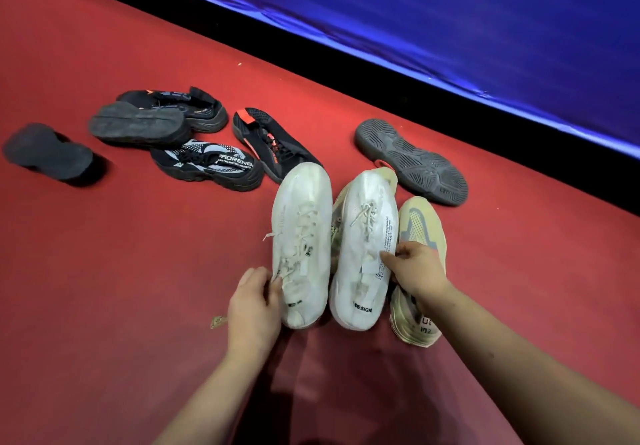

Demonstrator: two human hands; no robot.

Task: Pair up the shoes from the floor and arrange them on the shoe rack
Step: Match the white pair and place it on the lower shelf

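Observation:
Two white sneakers stand side by side on the red floor, toes pointing away. My left hand (pixel 254 306) grips the left white sneaker (pixel 302 237) at its heel side. My right hand (pixel 417 268) holds the right white sneaker (pixel 367 244) by its outer side near the collar. A beige sneaker (pixel 420 223) lies just right of them, partly under my right hand. Another beige shoe is mostly hidden behind the right white sneaker. No shoe rack is in view.
Several black shoes lie further back: a black-and-white one (pixel 207 164), a black one with orange trim (pixel 273 143), two sole-up shoes (pixel 138 126) (pixel 48 152), another behind (pixel 187 105), and a grey-soled one (pixel 412 160) upside down. A dark ledge and blue wall (pixel 450 12) run behind.

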